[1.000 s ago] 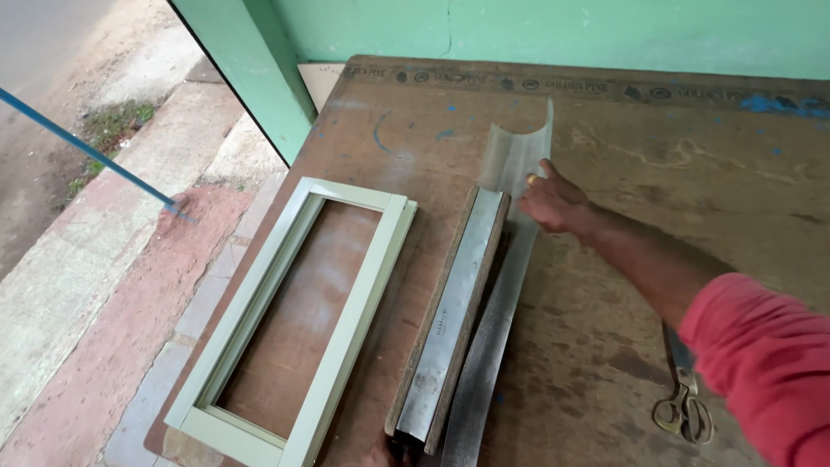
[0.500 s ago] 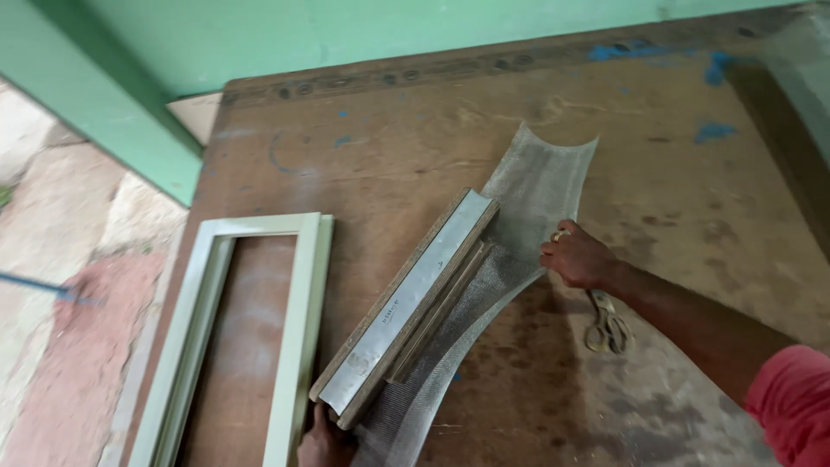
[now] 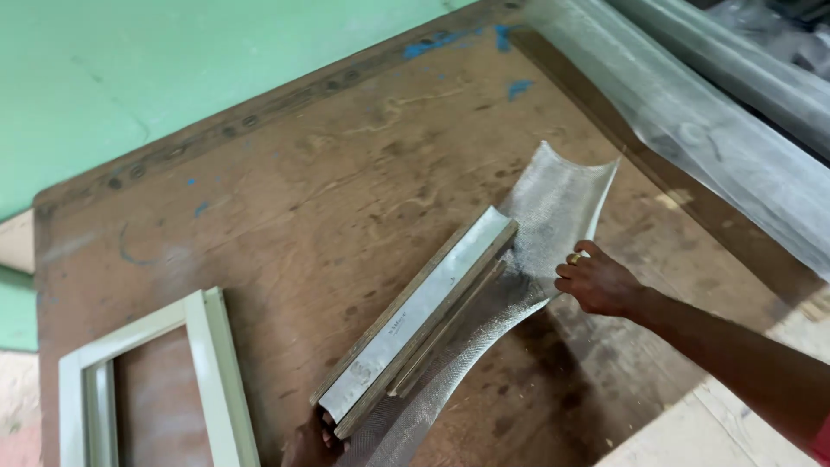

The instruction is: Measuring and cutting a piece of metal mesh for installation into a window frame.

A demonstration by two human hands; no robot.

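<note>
You face a worn brown plywood worktable (image 3: 285, 225) flecked with blue paint. Beyond its far edge stands a green wall (image 3: 173, 78); a pale green frame (image 3: 216, 380) lies on its near-left corner.

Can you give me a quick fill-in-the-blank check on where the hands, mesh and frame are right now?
1. The right hand presses on the strip of grey ____.
2. The wooden block lies on top of the ____.
3. The left hand grips the block's ____ end.
4. The pale green frame lies to the ____ of the block.

Missing words: mesh; mesh; near; left
</note>
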